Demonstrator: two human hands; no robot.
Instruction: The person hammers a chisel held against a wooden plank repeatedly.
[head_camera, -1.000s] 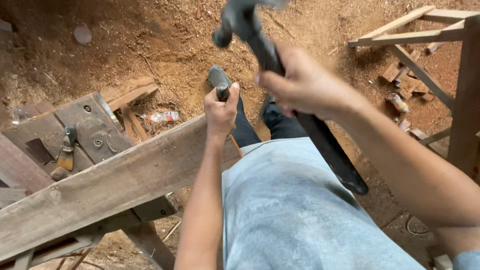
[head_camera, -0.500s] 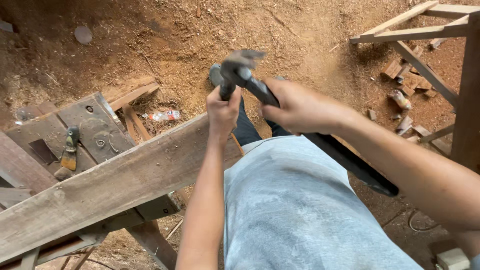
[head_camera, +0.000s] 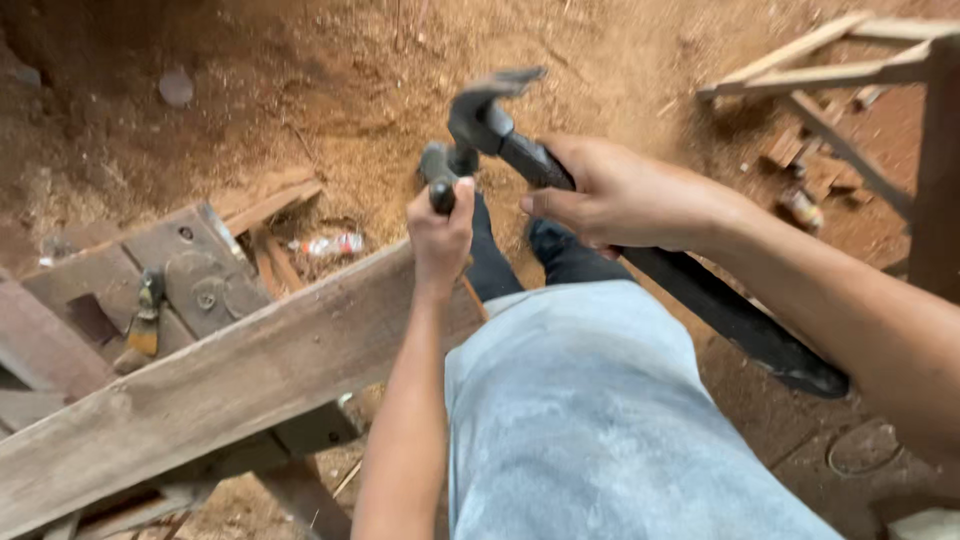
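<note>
My right hand grips a black-handled claw hammer whose long handle runs back over my jeans-clad leg. The hammer head rests right at the top of a dark metal chisel, which my left hand holds upright in a fist. The chisel's lower end is hidden behind my left hand, at the upper end of a long weathered wooden beam that slants across the lower left.
The ground is sawdust and red dirt. A wooden block with a metal plate, a small tool and wood scraps lie at left. A wooden frame and offcuts stand at the upper right.
The hammer swung down from its raised position a second ago onto the chisel top. My left hand kept the chisel in place on the beam.
</note>
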